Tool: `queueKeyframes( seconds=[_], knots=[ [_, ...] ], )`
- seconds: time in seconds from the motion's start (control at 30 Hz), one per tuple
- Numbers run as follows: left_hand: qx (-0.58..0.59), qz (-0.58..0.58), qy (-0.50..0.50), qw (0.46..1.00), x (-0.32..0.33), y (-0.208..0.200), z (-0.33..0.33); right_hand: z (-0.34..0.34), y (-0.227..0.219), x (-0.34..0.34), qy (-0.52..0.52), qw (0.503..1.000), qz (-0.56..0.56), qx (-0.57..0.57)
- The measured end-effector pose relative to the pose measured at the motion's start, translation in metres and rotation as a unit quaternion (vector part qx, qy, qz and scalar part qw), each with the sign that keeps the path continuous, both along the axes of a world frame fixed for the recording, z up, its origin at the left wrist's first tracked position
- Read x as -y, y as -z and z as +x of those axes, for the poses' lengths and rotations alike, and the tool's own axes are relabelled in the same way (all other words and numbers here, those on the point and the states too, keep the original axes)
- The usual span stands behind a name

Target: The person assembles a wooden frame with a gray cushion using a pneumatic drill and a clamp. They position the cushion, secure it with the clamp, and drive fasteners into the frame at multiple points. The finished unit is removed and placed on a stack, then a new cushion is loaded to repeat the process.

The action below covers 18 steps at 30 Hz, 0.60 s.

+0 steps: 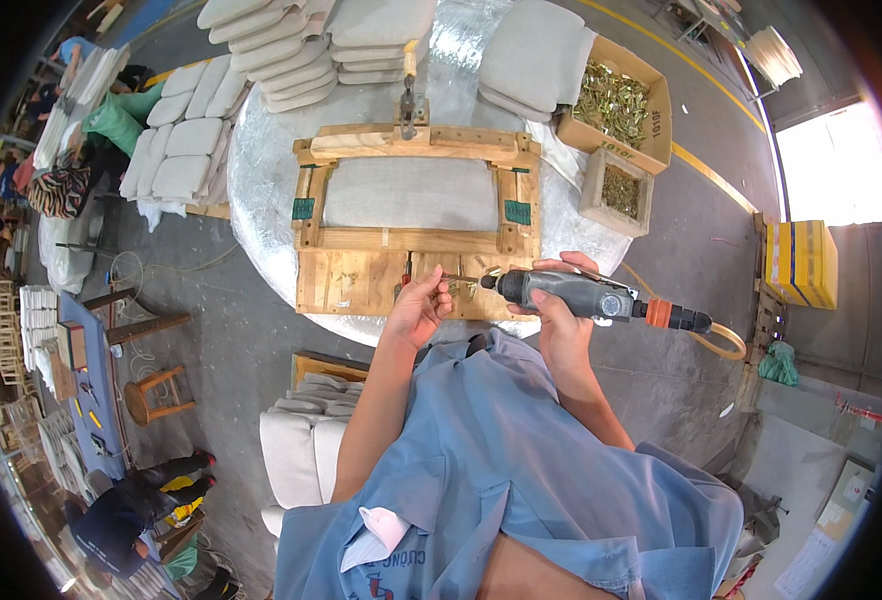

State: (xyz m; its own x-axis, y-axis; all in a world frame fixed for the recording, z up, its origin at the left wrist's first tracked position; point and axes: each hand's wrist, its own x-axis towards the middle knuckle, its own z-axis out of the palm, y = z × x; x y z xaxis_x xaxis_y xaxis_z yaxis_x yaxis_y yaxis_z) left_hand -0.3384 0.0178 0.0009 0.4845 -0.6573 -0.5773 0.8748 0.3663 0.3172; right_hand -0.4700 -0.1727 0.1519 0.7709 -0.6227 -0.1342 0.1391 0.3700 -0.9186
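Note:
My right hand (561, 325) is wrapped round a grey and black air screwdriver (601, 298), its bit pointing left and an orange coupling and hose at its back end. My left hand (418, 310) is closed in a pinch at the tip of the bit; whatever small piece is between its fingers is too small to make out. Just beyond both hands, a wooden jig (401, 240) lies on a wooden board (346, 280). A light grey padded seat panel (411, 195) sits inside the jig, and a toggle clamp (408, 115) stands at the jig's far side.
The round table (261, 235) is covered in silvery wrap. Stacked cushions (381, 35) stand at its back, with more pads (536, 55) at the back right. A carton of metal brackets (651, 130) and a smaller box of screws (616, 195) sit right. Cushions (301, 450) are piled at my left.

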Motion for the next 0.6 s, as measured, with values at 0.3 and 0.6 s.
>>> queueKeyframes(
  seconds=[0.3, 0.6],
  knots=[
    [0.071, 0.026, 0.034, 0.997, -0.001, 0.004, 0.012, 0.008, -0.005, 0.013, -0.008, 0.999, 0.037, -0.018],
    [0.111, 0.048, 0.057, 0.991, -0.006, 0.001, 0.019, 0.011, 0.001, 0.019, 0.002, 0.997, 0.068, -0.022]
  ],
)
